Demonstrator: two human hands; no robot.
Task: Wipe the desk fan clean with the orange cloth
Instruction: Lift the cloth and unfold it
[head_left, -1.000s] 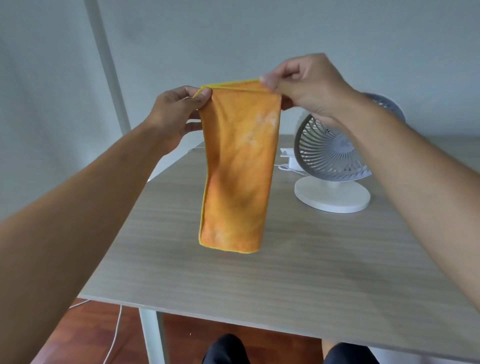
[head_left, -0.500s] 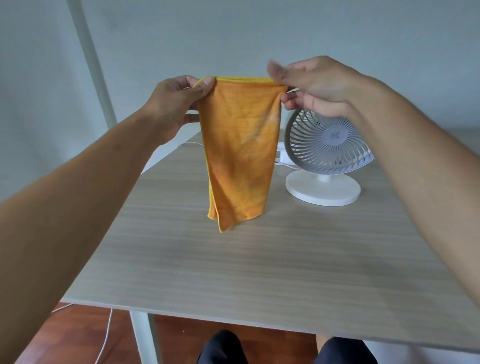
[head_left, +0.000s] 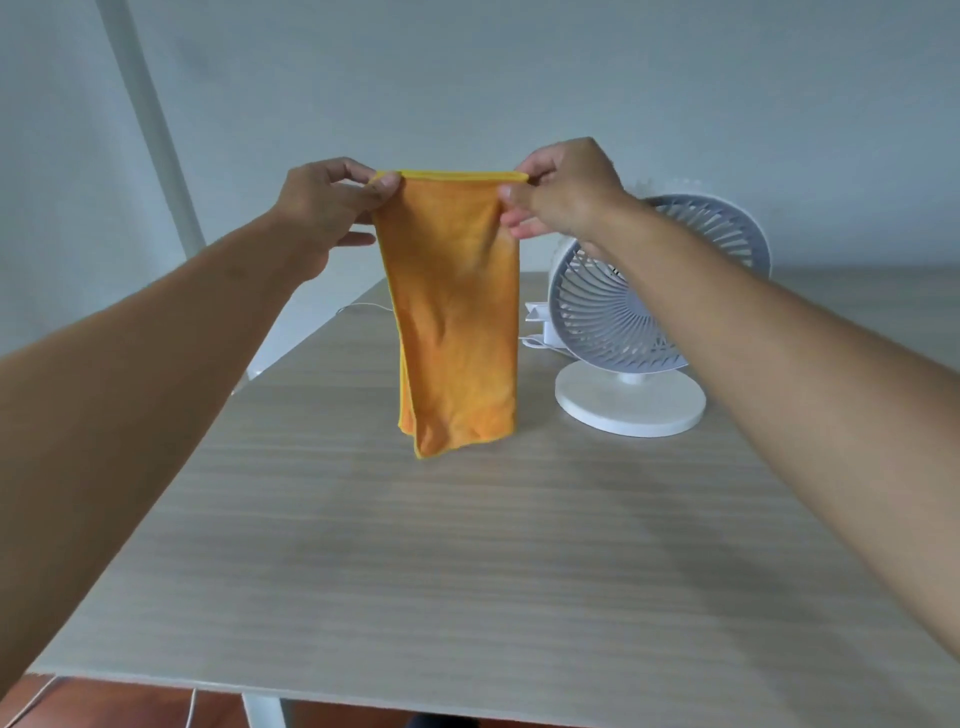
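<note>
The wood-grain desk (head_left: 467, 561) stands against a pale wall. My left hand (head_left: 324, 208) and right hand (head_left: 563, 192) each pinch a top corner of the orange cloth (head_left: 457, 322), which hangs folded above the desk. The white desk fan (head_left: 649, 312) stands upright just right of the cloth.

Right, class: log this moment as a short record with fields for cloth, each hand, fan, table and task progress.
cloth: orange cloth, folded, hanging in the air above the table
left hand: left hand pinches its top left corner
right hand: right hand pinches its top right corner
fan: desk fan upright on round base, right of cloth
table: wooden table
progress: wiping not yet begun
</note>
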